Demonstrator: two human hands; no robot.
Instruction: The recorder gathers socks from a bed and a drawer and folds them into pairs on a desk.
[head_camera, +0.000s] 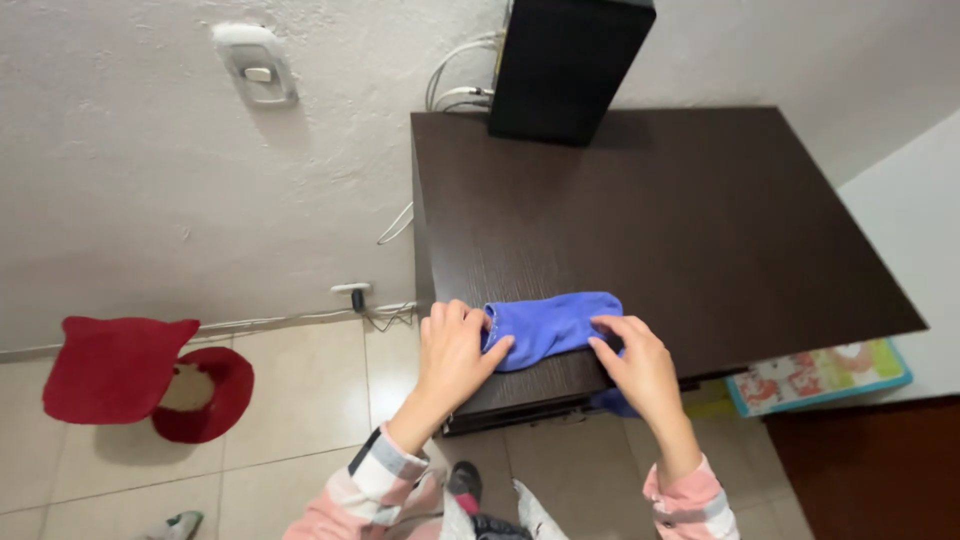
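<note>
A: Fingers first. The left hand lies flat on the near corner of the dark wooden table, its thumb pressed onto the end of a blue sock, pinning rather than gripping.

B: And the other hand?

A: The right hand rests its spread fingertips on the sock's opposite end, near the table's front edge. Neither hand closes around the cloth; both are loosely spread and press it down, which would keep it stretched flat between them.

B: Where does the sock sit?

A: At the near left part of the tabletop, lying crosswise. A darker blue piece of cloth hangs below the edge under the right hand; I cannot tell whether it belongs to the same sock.

B: Further out?

A: A black box stands at the table's far edge against the wall, white cables beside it. On the tiled floor, well apart to the left, lies a red cushioned thing.
</note>
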